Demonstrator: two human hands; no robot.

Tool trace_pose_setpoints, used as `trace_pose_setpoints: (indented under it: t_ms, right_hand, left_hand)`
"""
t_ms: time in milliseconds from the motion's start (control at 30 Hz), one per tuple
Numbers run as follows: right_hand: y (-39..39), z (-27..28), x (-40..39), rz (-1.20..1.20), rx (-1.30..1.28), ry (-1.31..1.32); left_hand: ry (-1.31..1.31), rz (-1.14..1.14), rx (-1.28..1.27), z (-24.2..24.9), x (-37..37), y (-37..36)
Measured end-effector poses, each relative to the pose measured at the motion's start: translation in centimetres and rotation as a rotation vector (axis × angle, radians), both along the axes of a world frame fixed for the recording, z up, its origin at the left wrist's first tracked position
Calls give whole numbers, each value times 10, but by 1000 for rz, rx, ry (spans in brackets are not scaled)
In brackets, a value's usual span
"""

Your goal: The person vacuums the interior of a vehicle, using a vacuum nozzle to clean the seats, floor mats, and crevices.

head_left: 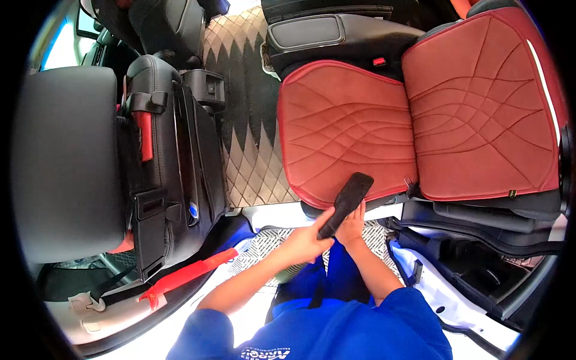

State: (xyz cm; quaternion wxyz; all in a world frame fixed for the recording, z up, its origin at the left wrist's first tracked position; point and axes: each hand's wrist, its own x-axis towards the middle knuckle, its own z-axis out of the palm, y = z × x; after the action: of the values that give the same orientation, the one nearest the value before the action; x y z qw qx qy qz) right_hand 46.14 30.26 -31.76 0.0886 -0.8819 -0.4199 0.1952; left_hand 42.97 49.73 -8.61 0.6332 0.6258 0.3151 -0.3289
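A long black tool point(353, 193) with a flat, wider, rounded head lies slanted over the front side edge of a red quilted seat cushion point(342, 132). My left hand point(310, 241) is closed around its lower end, fingers wrapped over the handle. Just behind the tool, my right hand point(351, 229) reaches to the edge of the seat with its fingers stretched out, partly hidden by the tool. A red quilted backrest cover point(480, 114) joins the cushion on the right.
A black front seat point(66, 162) stands on the left, with a red strap point(198, 270) near its base. A diamond-patterned floor mat point(255, 174) runs between the seats. A console with an armrest point(306, 31) is beyond the cushion. The open door frame point(432, 294) is at lower right.
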Motion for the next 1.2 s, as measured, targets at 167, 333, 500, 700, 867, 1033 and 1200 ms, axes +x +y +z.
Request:
trace_pose_setpoints:
  t_ms: [167, 333, 500, 700, 867, 1033, 1200]
  right_hand:
    - [-1, 0, 7, -71, 194, -45]
    - [5, 3, 7, -70, 245, -16]
    - [10, 26, 16, -64, 295, -6]
    - [71, 59, 81, -349, 530, 81]
    - [149, -2, 83, -609, 620, 37]
    - [165, -4, 67, -554, 407, -328]
    - [169, -10, 68, -569, 416, -402]
  left_hand:
    - [-448, 528, 31, -41, 116, 48]
    - [-309, 145, 626, -140, 77, -4]
    - [-371, 309, 127, -67, -49, -11]
    - [-172, 328, 430, -66, -170, -21]
    - [-291, 294, 628, -86, -252, -68]
    - [-89, 398, 915, -133, -302, -56]
    - [114, 654, 777, -265, -320, -4]
